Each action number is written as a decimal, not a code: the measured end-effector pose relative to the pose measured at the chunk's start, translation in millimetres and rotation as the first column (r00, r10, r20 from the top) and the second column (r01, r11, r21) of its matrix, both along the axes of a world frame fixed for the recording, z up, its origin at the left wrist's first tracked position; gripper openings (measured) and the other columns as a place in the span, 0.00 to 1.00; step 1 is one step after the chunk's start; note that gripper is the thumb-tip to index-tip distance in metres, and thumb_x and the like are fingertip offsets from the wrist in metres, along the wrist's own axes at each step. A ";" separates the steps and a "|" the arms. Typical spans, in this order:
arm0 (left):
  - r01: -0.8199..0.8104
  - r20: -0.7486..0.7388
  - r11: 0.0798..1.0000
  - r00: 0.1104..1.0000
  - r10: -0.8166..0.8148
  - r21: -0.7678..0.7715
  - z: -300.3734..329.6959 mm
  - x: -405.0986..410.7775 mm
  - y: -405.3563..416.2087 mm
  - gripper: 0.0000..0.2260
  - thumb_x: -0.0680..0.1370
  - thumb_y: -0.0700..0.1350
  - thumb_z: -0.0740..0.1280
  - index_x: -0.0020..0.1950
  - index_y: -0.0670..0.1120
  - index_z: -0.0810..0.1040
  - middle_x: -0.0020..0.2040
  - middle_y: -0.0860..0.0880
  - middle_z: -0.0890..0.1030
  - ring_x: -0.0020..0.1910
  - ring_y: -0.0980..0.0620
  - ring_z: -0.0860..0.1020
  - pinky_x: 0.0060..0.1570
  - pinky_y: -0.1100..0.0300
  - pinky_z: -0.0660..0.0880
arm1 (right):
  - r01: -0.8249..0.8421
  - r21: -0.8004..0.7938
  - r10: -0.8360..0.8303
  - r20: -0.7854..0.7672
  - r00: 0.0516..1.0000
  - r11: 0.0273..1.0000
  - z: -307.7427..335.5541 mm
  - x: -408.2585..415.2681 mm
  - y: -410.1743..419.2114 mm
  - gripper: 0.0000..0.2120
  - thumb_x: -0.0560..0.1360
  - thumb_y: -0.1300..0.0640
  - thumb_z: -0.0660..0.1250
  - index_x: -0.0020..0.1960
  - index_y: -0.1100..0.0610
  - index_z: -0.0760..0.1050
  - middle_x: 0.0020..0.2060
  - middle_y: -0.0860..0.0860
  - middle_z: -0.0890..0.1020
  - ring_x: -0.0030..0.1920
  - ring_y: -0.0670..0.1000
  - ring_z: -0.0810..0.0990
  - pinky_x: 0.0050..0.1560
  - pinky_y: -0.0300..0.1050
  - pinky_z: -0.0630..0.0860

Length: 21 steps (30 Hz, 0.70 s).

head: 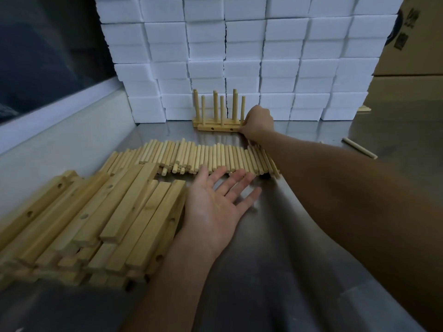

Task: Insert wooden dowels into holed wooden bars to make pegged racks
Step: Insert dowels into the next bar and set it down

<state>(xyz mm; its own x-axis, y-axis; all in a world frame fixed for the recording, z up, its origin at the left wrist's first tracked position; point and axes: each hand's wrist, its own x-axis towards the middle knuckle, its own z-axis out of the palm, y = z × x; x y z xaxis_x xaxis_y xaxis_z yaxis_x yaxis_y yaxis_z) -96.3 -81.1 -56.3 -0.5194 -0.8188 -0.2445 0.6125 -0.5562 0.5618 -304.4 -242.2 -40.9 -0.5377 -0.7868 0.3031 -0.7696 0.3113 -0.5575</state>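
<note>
Two pegged racks stand side by side at the back of the metal table (275, 236), their dowels upright. My right hand (257, 123) grips the right end of the front pegged rack (217, 127); the back pegged rack (199, 121) stands just behind it. A long row of loose wooden dowels (203, 158) lies across the middle of the table. A pile of holed wooden bars (96, 219) fills the left front. My left hand (213, 207) hovers palm up with straight fingers beside the pile, its fingertips near the dowel row, holding nothing.
A wall of stacked white foam blocks (239, 56) rises right behind the racks. Cardboard boxes (412, 44) stand at the far right. One stray dowel (358, 147) lies on the table to the right. A pale ledge (60, 130) runs along the left edge.
</note>
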 end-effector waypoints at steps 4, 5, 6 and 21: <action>0.001 0.010 1.000 1.000 -0.001 -0.011 0.4 -0.3 0.6 0.20 0.83 0.57 0.57 0.62 0.43 0.73 0.49 0.39 0.85 0.48 0.42 0.85 0.45 0.42 0.82 | -0.015 0.019 0.015 -0.016 1.000 1.000 0.3 5.7 -2.6 0.06 0.74 0.65 0.69 0.50 0.61 0.79 0.45 0.56 0.82 0.46 0.55 0.82 0.49 0.51 0.82; -0.001 0.013 1.000 1.000 0.001 -0.010 0.5 -0.3 0.5 0.20 0.83 0.58 0.57 0.63 0.43 0.73 0.49 0.39 0.85 0.47 0.42 0.85 0.45 0.42 0.82 | -0.018 0.029 0.019 -0.025 1.000 0.999 0.0 6.9 -2.7 0.06 0.74 0.66 0.68 0.51 0.61 0.79 0.45 0.56 0.81 0.46 0.55 0.81 0.49 0.51 0.82; -0.001 0.015 1.000 1.000 0.001 -0.009 0.6 -0.3 0.5 0.20 0.83 0.58 0.57 0.63 0.43 0.73 0.49 0.39 0.85 0.47 0.42 0.85 0.45 0.42 0.82 | -0.024 0.042 0.026 -0.034 0.999 0.999 -0.4 8.1 -2.5 0.07 0.75 0.66 0.66 0.52 0.61 0.78 0.46 0.56 0.80 0.45 0.56 0.80 0.49 0.51 0.82; 0.000 0.026 1.000 1.000 0.000 0.002 5.4 0.6 4.1 0.21 0.82 0.58 0.58 0.61 0.42 0.75 0.49 0.39 0.85 0.47 0.41 0.85 0.44 0.43 0.83 | -0.079 0.177 0.102 -0.127 0.987 0.981 7.4 15.2 5.9 0.06 0.73 0.61 0.68 0.48 0.58 0.72 0.39 0.52 0.77 0.43 0.55 0.79 0.47 0.50 0.79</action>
<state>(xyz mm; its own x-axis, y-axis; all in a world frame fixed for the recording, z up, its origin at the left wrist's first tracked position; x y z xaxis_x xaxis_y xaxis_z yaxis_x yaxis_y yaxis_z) -95.6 -77.1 -50.9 -0.5124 -0.8186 -0.2595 0.5976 -0.5569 0.5768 -289.2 -236.3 -33.5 -0.4249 -0.8767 0.2254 -0.8637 0.3180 -0.3911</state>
